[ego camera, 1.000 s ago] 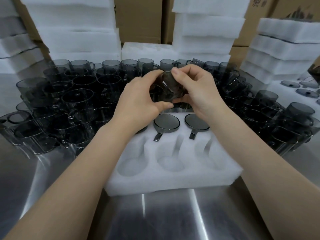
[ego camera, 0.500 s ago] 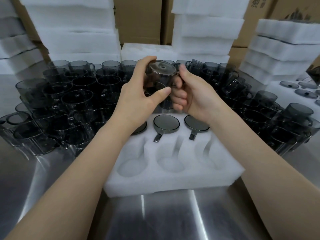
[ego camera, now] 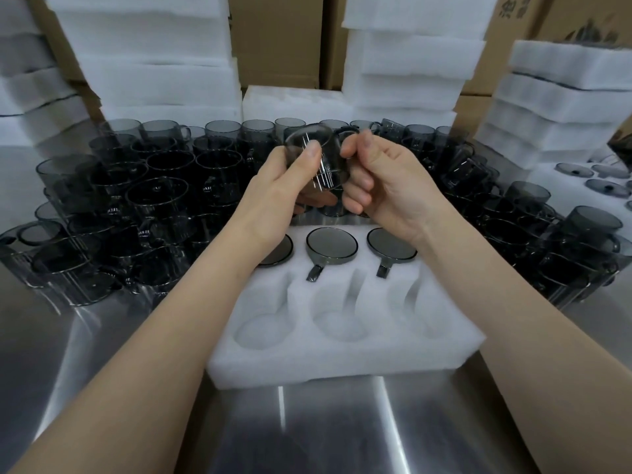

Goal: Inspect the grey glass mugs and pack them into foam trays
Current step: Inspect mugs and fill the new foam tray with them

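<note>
A person's two hands hold one grey glass mug (ego camera: 316, 159) in the air above the far row of a white foam tray (ego camera: 342, 357) on a steel table (ego camera: 307, 432). The left hand (ego camera: 277, 196) grips the mug's body, thumb across the front. The right hand (ego camera: 386, 186), fingers curled, pinches its blurred handle. Three packed mugs (ego camera: 331, 244) sit upside down in the tray's far row; the near pockets hold nothing. Loose mugs (ego camera: 154, 200) crowd the table behind.

Cardboard boxes (ego camera: 277, 39) stand behind a shiny steel table (ego camera: 307, 432).
</note>
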`<state>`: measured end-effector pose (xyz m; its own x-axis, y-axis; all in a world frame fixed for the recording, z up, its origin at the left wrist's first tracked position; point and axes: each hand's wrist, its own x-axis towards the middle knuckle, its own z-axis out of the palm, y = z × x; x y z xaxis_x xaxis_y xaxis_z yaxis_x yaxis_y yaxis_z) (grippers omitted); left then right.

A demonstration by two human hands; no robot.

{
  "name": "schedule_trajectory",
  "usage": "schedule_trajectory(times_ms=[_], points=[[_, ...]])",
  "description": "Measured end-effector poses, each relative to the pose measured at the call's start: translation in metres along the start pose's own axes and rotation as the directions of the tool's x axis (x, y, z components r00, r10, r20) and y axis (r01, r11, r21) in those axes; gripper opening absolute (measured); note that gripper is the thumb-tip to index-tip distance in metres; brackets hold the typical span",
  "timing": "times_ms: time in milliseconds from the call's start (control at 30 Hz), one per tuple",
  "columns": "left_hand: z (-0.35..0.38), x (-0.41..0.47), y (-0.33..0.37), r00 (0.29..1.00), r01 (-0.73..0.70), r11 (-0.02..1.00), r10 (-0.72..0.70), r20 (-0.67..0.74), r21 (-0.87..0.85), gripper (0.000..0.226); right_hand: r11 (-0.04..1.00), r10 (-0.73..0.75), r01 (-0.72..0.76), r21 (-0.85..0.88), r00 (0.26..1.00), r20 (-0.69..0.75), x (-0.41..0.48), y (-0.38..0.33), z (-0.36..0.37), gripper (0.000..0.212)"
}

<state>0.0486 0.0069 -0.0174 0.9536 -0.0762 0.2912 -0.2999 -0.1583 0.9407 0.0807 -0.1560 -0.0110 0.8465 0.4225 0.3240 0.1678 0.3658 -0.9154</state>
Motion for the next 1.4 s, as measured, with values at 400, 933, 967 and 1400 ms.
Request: schedule_trajectory(times_ms=[400, 933, 967, 1400], points=[[-0.001, -0.001, -0.004, 0.982, -0.174, 0.952, 0.186, -0.025, 0.251, 0.054, 0.953, 0.079, -0.141, -0.266, 0.97, -0.232, 0.005, 0.005, -0.001, 0.062], [-0.001, 0.001, -0.002, 0.989, -0.142, 0.989, 0.143, -0.032, 0.037, 0.046, 0.986, -0.045, 0.015, -0.166, 0.983, -0.178, 0.002, 0.001, -0.001, 0.021], [0.0, 0.001, -0.003, 0.99, -0.143, 0.989, 0.143, -0.001, 0.037, 0.047, 0.991, 0.011, -0.03, -0.129, 0.989, -0.15, 0.003, 0.001, 0.0, 0.021], [0.006, -0.004, 0.001, 0.909, -0.394, 0.821, 0.415, 0.043, 0.413, 0.068, 0.867, -0.128, 0.027, -0.498, 0.977, -0.169, 0.0, 0.006, 0.009, 0.046]])
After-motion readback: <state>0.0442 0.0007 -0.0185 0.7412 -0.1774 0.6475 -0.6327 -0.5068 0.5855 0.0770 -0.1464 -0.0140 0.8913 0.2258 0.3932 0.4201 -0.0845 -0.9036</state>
